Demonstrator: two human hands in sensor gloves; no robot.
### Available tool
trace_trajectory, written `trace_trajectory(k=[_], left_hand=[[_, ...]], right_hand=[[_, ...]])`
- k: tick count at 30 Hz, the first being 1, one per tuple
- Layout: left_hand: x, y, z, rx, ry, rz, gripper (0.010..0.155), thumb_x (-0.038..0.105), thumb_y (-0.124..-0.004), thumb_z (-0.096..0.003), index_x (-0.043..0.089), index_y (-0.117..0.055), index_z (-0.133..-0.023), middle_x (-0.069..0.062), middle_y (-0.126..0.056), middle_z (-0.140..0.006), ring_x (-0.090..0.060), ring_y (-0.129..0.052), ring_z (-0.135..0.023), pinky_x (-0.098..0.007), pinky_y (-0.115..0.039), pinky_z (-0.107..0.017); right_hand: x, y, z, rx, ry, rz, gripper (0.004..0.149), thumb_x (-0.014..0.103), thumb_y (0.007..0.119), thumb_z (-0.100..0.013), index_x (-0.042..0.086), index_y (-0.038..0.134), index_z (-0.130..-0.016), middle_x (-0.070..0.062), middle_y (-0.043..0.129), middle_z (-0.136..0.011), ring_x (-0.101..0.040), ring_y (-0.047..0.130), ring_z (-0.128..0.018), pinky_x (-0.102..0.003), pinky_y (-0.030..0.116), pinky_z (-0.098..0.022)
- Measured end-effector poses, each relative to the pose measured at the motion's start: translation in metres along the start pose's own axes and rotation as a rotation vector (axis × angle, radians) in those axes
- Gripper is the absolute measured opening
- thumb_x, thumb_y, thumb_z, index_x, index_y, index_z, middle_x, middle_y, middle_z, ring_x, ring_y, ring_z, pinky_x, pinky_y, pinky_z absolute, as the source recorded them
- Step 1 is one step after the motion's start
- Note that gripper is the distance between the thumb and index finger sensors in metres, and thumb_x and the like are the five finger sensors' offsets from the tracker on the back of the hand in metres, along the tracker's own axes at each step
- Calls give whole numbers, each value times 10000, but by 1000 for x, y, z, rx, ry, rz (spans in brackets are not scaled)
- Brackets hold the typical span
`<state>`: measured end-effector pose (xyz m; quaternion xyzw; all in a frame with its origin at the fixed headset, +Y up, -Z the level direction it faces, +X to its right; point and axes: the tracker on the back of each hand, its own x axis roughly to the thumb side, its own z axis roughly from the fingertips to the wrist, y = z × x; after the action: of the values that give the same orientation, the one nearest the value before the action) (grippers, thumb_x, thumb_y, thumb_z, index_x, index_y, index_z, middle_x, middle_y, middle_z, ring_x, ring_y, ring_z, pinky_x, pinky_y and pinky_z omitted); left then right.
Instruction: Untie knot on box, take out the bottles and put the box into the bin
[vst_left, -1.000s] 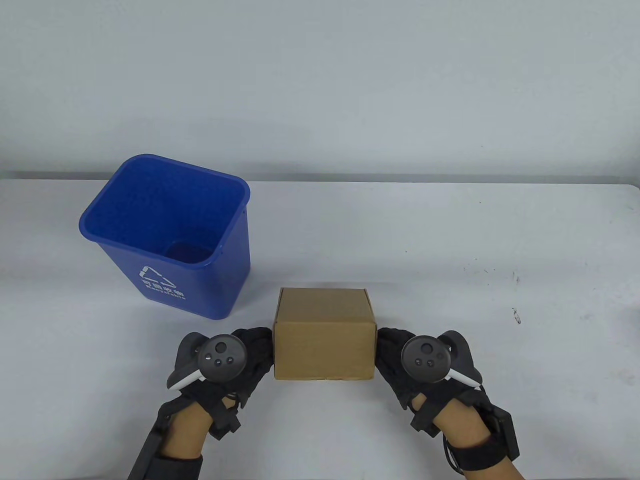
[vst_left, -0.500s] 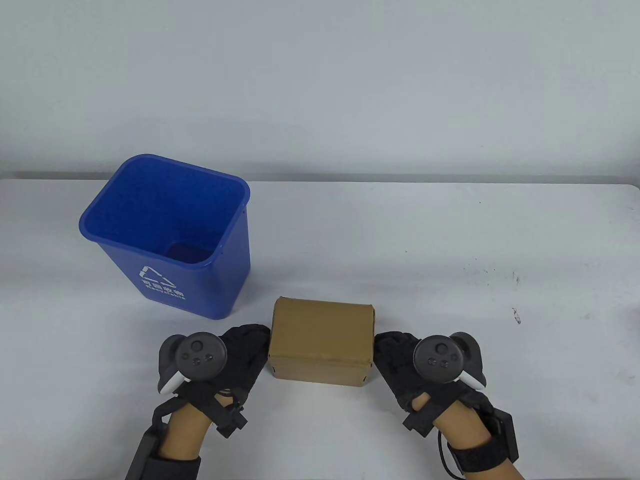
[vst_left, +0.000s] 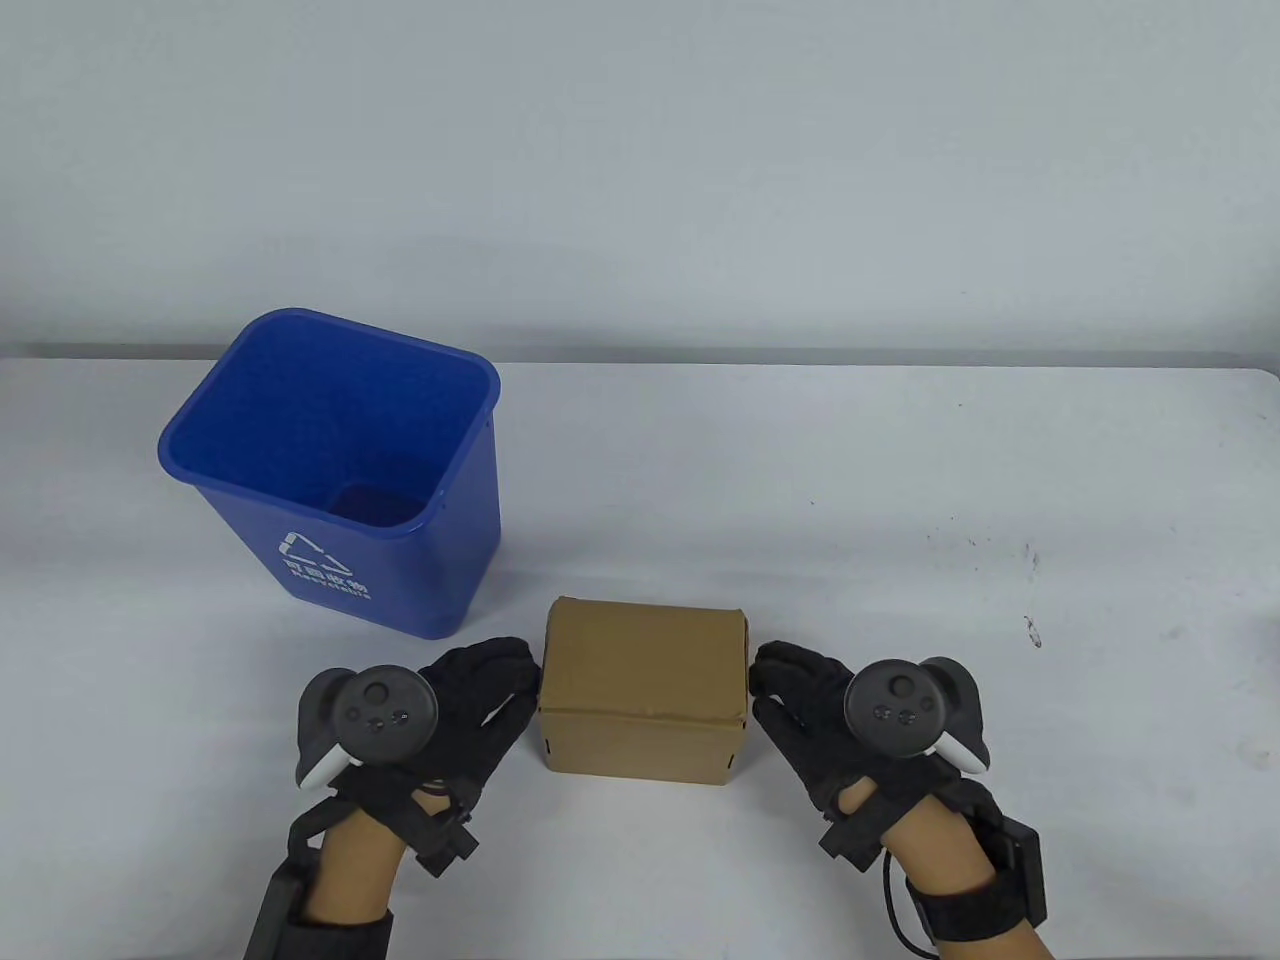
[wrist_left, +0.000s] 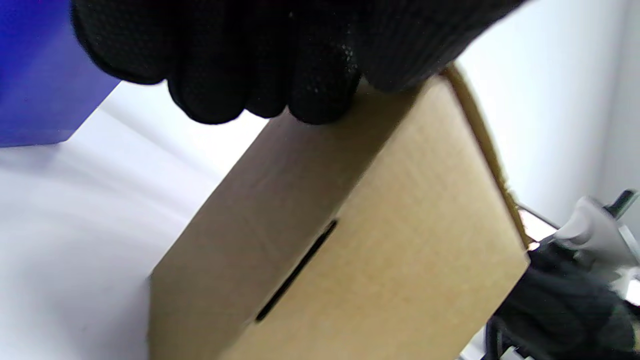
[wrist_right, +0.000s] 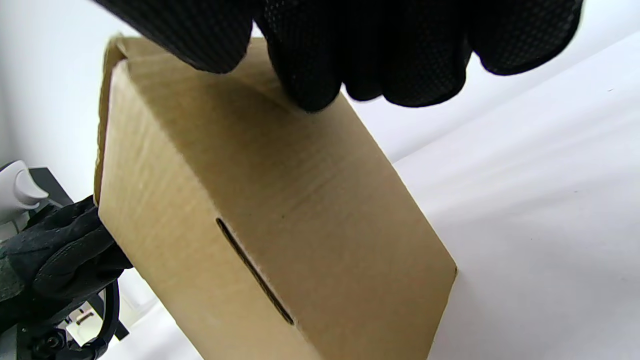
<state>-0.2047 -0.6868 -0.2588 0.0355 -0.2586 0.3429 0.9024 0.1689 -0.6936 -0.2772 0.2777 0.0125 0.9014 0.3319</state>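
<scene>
Table view finds our left hand (vst_left: 470, 690) and right hand (vst_left: 800, 695) set flat against opposite ends of the cardboard box (vst_left: 643, 680), fingers fairly straight and pressing inward rather than curling round anything, so the box is clamped between two palms. Both wrist views show the fingertips (wrist_left: 320, 95) of each glove lying along an upper edge of the box, which sits tilted, its far side raised; we judge the two-sided hold is there to turn it over and look for the knot, since no string, knot or bottle shows on any face we can see. A thin slot (wrist_right: 255, 272) runs along one panel. The box sits at 6 o'clock on the white table (vst_left: 900, 480), close to us, where both hands reach it evenly. The blue bin (vst_left: 440, 560), mouth open and upright, waits near the box at about 10 o'clock from it, a short carry away, we judge.
</scene>
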Motion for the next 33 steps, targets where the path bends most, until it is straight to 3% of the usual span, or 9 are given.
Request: trace_trajectory(k=[4, 6, 11, 13, 16, 22, 28, 33], left_hand=[[11, 7, 3, 41, -72, -9, 675, 489, -722, -497, 154, -621, -1074, -139, -585, -1125, -455, -716, -951, -638, -643, -681], [18, 5, 1, 13, -97, 12, 778, 536, -751, -490, 157, -513, -1127, -146, -484, -1166, -491, -639, -1006, -670, -596, -706], [22, -12, -15, -143, 28, 19, 1046, 616, -784, -479, 143, -138, -1153, -196, -173, -1188, -591, -413, -1083, -733, -482, -742], [17, -19, -19, -164, 73, 120, 1106, 594, -803, -478, 84, -56, -1115, -251, -148, -1156, -600, -440, -1069, -722, -506, -735], [8, -30, -19, -182, 138, 321, 1089, 528, -805, -501, 31, -30, -1082, -294, -151, -1130, -600, -456, -1037, -689, -541, -721], [6, -38, -14, -118, 182, 469, 996, 485, -721, -531, 9, -44, -1084, -298, -145, -1131, -601, -355, -1034, -683, -509, -719], [8, -37, -16, -68, 212, 405, 966, 535, -671, -533, -22, -122, -1099, -312, -249, -1128, -591, -469, -1012, -656, -572, -707], [2, -39, -15, -42, 237, 461, 980, 597, -687, -530, -30, -204, -1107, -307, -317, -1115, -580, -537, -977, -634, -628, -685]], right_hand=[[-5, 4, -2, 58, 30, -62, 656, 360, 637, -506, -1, 457, -1024, -261, 413, -1058, -544, 611, -885, -690, 547, -589], [-7, 7, -4, 73, 39, -99, 685, 351, 643, -505, -3, 389, -1034, -268, 354, -1063, -550, 579, -898, -695, 532, -594], [-12, 15, -10, 109, 59, -188, 734, 332, 652, -504, -2, 276, -1038, -274, 251, -1065, -560, 527, -918, -704, 505, -601], [-16, 17, -11, 112, 66, -230, 746, 329, 658, -503, -3, 256, -1037, -277, 234, -1063, -565, 519, -919, -706, 501, -602], [-20, 19, -12, 125, 70, -303, 752, 315, 663, -503, 0, 237, -1037, -273, 214, -1066, -569, 507, -924, -709, 497, -603], [-21, 27, -14, 149, 54, -431, 744, 261, 641, -498, -3, 188, -1025, -288, 192, -1055, -559, 538, -912, -684, 529, -602], [-17, 25, -15, 168, 55, -386, 755, 263, 645, -496, -26, 180, -1016, -307, 204, -1045, -544, 594, -888, -640, 584, -592], [-17, 25, -15, 166, 62, -398, 762, 261, 646, -493, -28, 172, -1016, -308, 195, -1043, -540, 597, -881, -630, 587, -591]])
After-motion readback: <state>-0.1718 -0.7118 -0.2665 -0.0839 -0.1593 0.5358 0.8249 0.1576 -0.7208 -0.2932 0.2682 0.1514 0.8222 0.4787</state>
